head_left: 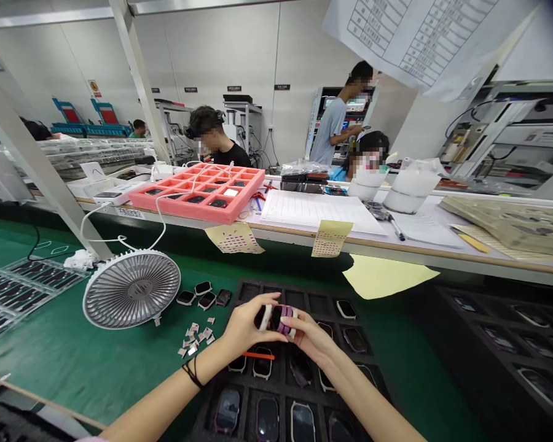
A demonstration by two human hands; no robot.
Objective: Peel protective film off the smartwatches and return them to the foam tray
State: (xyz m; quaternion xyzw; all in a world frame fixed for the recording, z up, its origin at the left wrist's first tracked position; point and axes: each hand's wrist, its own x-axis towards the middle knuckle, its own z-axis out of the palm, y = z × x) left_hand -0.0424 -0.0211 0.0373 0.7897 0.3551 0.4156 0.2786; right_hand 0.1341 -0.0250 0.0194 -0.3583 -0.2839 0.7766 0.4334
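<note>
Both hands are raised over a black foam tray (320, 303), closed around a short row of smartwatch cases (284, 320). My left hand (246, 324) pinches the left end, where a white case with a dark face shows. Purple and white cases make up the rest of the row, gripped at the right end by the fingers of my right hand (309, 335). Below, the tray's pockets hold more watch cases, among them a white-framed one (303, 422) and a purple-framed one (267, 418). An orange strip (259, 355) lies across the tray just under my hands.
Left of the tray are several loose watch cases (207, 300), small scattered pieces (193, 341) and a round grey fan (136, 288). A shelf ahead carries a pink foam tray (188, 209) and paper sheets (320, 212). Another dark tray (470, 362) stands right. Co-workers are beyond.
</note>
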